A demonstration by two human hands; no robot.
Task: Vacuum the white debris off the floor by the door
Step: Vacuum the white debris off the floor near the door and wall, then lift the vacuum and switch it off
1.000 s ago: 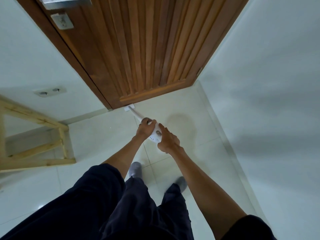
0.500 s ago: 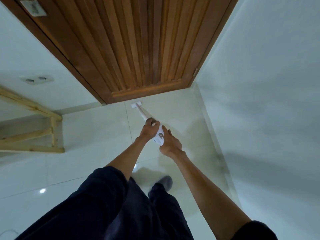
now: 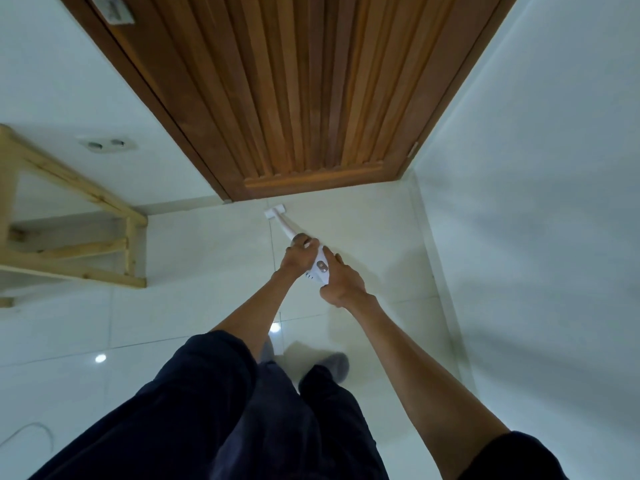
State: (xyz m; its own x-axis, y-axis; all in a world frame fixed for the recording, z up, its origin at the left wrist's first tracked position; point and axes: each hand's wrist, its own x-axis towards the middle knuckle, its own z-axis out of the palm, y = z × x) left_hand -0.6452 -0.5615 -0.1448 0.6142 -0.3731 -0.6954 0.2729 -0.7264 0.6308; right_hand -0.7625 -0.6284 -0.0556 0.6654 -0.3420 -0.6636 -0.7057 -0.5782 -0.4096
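Observation:
A white stick vacuum slants down to the pale tiled floor. Its small flat head sits on the tiles just in front of the brown slatted door, near the door's left corner. My left hand grips the tube just below the vacuum's body. My right hand holds the body from the right and behind, fingers curled round it. No white debris can be made out on the floor.
A white wall closes the right side, meeting the door at a corner. At left stands a light wooden frame below a wall socket. My dark trousers and grey-socked feet fill the lower middle.
The vacuum head has pulled back a little from the door's foot, then stayed on the tiles in front of it. My feet have shifted backward. Both hands keep their hold.

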